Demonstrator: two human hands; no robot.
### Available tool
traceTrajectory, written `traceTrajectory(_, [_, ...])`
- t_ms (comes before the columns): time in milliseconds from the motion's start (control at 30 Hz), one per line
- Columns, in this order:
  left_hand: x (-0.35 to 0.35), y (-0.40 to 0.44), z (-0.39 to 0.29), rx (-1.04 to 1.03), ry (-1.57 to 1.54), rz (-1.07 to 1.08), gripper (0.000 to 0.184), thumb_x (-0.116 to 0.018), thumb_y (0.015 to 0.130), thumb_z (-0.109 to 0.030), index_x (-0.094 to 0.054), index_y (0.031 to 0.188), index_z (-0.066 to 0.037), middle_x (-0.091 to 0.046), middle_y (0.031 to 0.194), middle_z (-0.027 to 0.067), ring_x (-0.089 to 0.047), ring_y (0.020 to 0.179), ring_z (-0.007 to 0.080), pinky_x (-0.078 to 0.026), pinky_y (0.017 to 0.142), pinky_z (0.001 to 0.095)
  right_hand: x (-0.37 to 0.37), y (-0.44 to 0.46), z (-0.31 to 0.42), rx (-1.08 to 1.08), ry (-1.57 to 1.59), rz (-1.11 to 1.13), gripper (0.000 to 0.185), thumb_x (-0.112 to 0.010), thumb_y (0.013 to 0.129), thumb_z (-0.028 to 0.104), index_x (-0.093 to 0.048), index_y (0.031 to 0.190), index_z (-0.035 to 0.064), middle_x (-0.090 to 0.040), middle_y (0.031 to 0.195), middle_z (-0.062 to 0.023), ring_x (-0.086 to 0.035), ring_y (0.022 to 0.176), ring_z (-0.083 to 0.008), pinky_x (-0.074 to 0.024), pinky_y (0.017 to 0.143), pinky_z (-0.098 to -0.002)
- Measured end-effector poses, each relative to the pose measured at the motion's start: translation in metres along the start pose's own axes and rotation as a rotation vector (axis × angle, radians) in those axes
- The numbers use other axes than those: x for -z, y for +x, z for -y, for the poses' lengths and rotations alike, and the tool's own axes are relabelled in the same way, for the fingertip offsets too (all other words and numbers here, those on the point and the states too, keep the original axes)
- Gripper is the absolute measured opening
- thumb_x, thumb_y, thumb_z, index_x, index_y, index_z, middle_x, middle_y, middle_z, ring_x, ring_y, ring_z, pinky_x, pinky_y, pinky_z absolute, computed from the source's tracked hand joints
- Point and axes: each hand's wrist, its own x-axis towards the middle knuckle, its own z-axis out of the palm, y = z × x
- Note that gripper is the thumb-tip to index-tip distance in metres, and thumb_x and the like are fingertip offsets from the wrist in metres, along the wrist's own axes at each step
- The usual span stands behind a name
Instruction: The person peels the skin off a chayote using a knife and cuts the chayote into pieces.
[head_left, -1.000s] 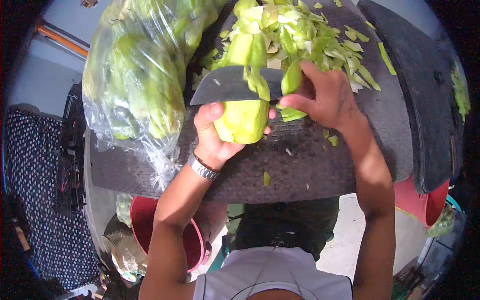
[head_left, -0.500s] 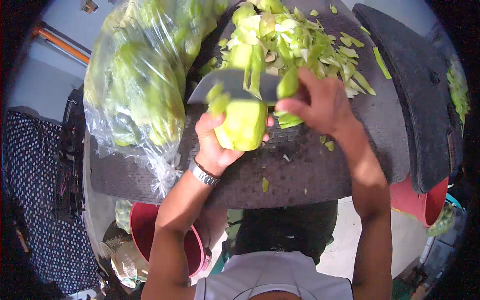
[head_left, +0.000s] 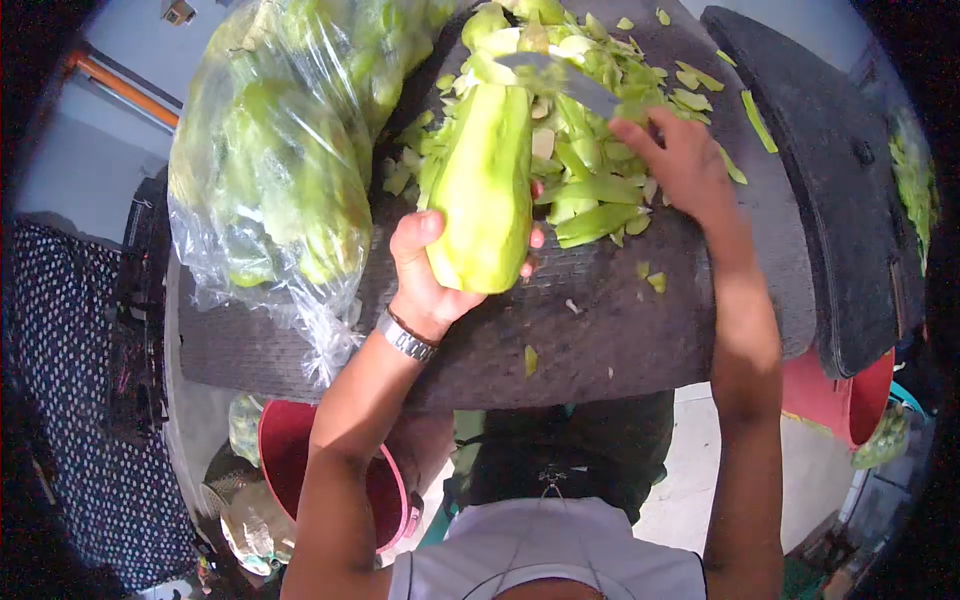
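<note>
My left hand point(head_left: 428, 255) is wrapped round the lower part of a peeled green papaya point(head_left: 482, 190), a long pale-green fruit with flat cut facets, held upright above the table. A steel wristwatch sits on that wrist. In my right hand point(head_left: 685, 165) is a knife point(head_left: 575, 85), its broad blade pointing left and blurred by motion. The blade is beyond the fruit's upper right side, over the peelings and apart from the fruit. Its handle is mostly hidden by my fingers. A heap of green peelings point(head_left: 600, 205) lies behind and right of the fruit.
A clear plastic bag point(head_left: 270, 180) full of green fruit stands on the dark table point(head_left: 480, 375) at the left. A dark padded board point(head_left: 800, 150) borders the right side. Red buckets point(head_left: 285, 450) stand below the table's front edge, left and right.
The knife has moved away from the papaya, up and to the right, with my right hand. The papaya now shows its full length, and more long peel strips lie beside it.
</note>
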Motion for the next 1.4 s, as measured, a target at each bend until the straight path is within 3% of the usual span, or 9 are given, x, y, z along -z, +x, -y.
traceTrajectory(200, [-0.012,0.000,0.007,-0.114,0.120,-0.196,0.085,-0.063,0.090,-0.061,-0.043,0.153,-0.008,-0.053,0.146,0.0198,-0.060,0.123,0.0353,-0.052,0.097,0.0547,-0.019,0.009,-0.017,-0.026,0.312,0.050,0.079,-0.054,0.091,0.078,-0.062,0.086,-0.0002,-0.056,0.061,-0.0102,-0.058,0.057,-0.0240,-0.0457,0.056,-0.0400])
traceTrajectory(300, [-0.005,0.001,0.003,-0.156,0.076,-0.344,0.076,-0.054,0.097,-0.061,-0.046,0.151,-0.008,-0.056,0.145,0.0180,-0.059,0.127,0.0320,-0.048,0.104,0.0563,0.013,-0.012,0.026,-0.536,0.785,0.603,0.068,-0.050,0.098,0.072,-0.057,0.094,0.0041,-0.044,0.058,0.0026,-0.042,0.046,-0.0089,-0.0347,0.044,-0.0286])
traceTrajectory(400, [-0.014,0.010,0.000,-0.193,0.254,-0.507,0.071,-0.048,0.101,-0.060,-0.047,0.149,-0.008,-0.059,0.141,0.0171,-0.061,0.124,0.0327,-0.049,0.104,0.0576,0.011,-0.020,0.045,-0.523,0.769,0.614,0.067,-0.048,0.097,0.074,-0.056,0.102,0.0069,-0.037,0.056,0.0053,-0.032,0.041,-0.0021,-0.0262,0.039,-0.0223])
traceTrajectory(633, [-0.038,0.019,0.009,-0.189,0.034,-0.433,0.059,-0.054,0.098,-0.048,-0.054,0.142,-0.008,-0.064,0.134,0.0133,-0.063,0.120,0.0316,-0.052,0.100,0.0586,0.000,-0.035,0.069,0.116,0.506,0.096,0.053,-0.077,0.086,0.054,-0.059,0.094,0.0048,-0.067,0.069,-0.0115,-0.071,0.062,-0.0228,-0.0543,0.058,-0.0389])
traceTrajectory(833, [-0.004,0.015,0.019,-0.297,0.039,-0.366,0.068,-0.066,0.097,-0.047,-0.038,0.146,-0.008,-0.048,0.148,0.0142,-0.052,0.134,0.0289,-0.046,0.112,0.0479,-0.011,-0.062,0.082,0.550,0.205,0.060,0.062,-0.089,0.072,0.051,-0.052,0.095,0.0067,-0.060,0.059,0.0001,-0.065,0.052,-0.0234,-0.0522,0.052,-0.0383])
traceTrajectory(867, [-0.001,0.012,0.025,-0.507,0.397,-0.347,0.073,-0.070,0.094,-0.045,-0.036,0.147,-0.008,-0.046,0.148,0.0146,-0.051,0.135,0.0288,-0.045,0.113,0.0473,-0.013,-0.064,0.085,0.601,0.170,0.054,0.064,-0.091,0.071,0.050,-0.053,0.097,0.0052,-0.059,0.059,0.0010,-0.064,0.051,-0.0206,-0.0510,0.051,-0.0350])
traceTrajectory(933, [0.012,0.011,0.045,-0.903,1.119,-0.265,0.085,-0.080,0.088,-0.042,-0.032,0.150,-0.008,-0.043,0.149,0.0153,-0.047,0.138,0.0285,-0.044,0.114,0.0461,-0.022,-0.066,0.084,0.634,0.139,0.011,0.069,-0.090,0.069,0.055,-0.053,0.097,0.0047,-0.057,0.057,0.0014,-0.064,0.050,-0.0222,-0.0501,0.049,-0.0354])
traceTrajectory(1133, [0.015,0.012,0.040,-0.748,0.877,-0.462,0.081,-0.079,0.087,-0.042,-0.038,0.147,-0.005,-0.050,0.142,0.0155,-0.054,0.129,0.0257,-0.048,0.108,0.0437,-0.028,-0.067,0.084,0.610,0.042,0.005,0.071,-0.089,0.068,0.058,-0.053,0.098,0.0048,-0.058,0.059,0.0002,-0.064,0.051,-0.0240,-0.0507,0.050,-0.0364])
traceTrajectory(1400, [0.016,0.007,0.034,-0.636,0.629,-0.236,0.075,-0.079,0.089,-0.034,-0.037,0.149,-0.017,-0.049,0.145,0.0127,-0.054,0.130,0.0275,-0.048,0.109,0.0459,-0.029,-0.066,0.083,0.661,0.060,0.027,0.071,-0.088,0.068,0.059,-0.053,0.097,0.0060,-0.060,0.060,-0.0012,-0.065,0.052,-0.0254,-0.0518,0.052,-0.0373])
